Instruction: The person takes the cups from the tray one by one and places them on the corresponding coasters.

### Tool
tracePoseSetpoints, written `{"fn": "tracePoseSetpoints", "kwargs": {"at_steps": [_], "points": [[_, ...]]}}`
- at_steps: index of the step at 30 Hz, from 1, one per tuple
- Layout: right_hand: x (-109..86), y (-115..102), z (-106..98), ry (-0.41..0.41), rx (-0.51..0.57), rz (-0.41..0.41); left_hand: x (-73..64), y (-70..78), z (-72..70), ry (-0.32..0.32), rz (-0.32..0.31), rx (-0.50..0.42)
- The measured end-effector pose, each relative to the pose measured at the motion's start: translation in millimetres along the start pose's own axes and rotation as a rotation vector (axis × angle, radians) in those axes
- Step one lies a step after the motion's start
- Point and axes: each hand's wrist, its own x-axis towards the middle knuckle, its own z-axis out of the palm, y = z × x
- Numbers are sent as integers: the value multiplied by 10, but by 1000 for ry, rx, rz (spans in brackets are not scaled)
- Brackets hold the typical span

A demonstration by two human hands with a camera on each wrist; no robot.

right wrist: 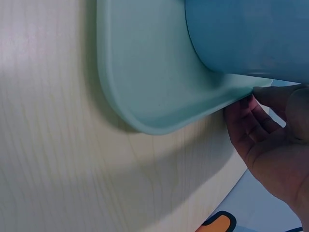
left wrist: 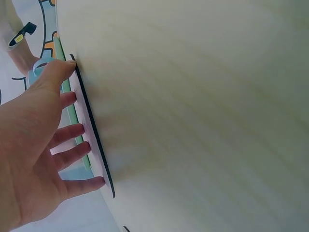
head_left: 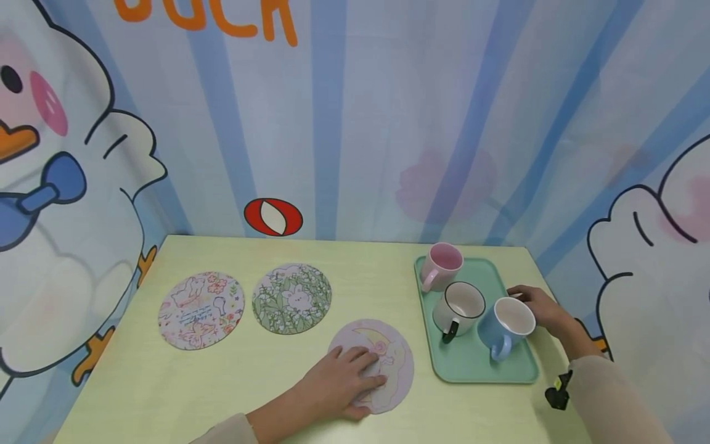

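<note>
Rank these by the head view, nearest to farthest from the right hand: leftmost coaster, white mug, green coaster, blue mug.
1. Blue mug: right side of the tray, beside the right hand.
2. White mug: on the tray, left of the first.
3. Green coaster: left of the tray.
4. Leftmost coaster: far left.

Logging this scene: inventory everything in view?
Wood-grain table: 1, pale yellow, foreground
Striped cloth backdrop: 1, blue-white, behind table
Cartoon figures: 2, mostly white, backdrop sides
Lettering: 1 line, orange, backdrop top
Oval print: 1, red-white, backdrop bottom
Round floral mat: 1, multicoloured, table left
Round leafy mat: 1, green-white, centre-left
Round pastel mat: 1, lilac, centre front
Rounded rectangular tray: 1, green, table right
Cylindrical mug: 1, pink, tray's far left
Black-handled mug: 1, white, tray middle
White-lined mug: 1, blue, tray right
Wrist device: 1, black, right wrist
Sleeves: 2, beige, forearms
Left grip: 1, bare, on pastel mat
Right grip: 1, bare, at tray rim
</note>
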Motion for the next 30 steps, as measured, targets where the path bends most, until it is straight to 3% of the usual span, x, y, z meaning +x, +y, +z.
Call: {"fn": "tracePoseSetpoints", "kwargs": {"at_steps": [9, 18, 30], "points": [[22, 30, -13, -1, 6, -42, 10, -40, 33, -11, -8, -15], [-3, 26, -46, -1, 17, 1, 22, -46, 64, -19, -11, -19], [52, 70, 2, 9, -1, -19, 4, -24, 22, -60, -21, -42]]}}
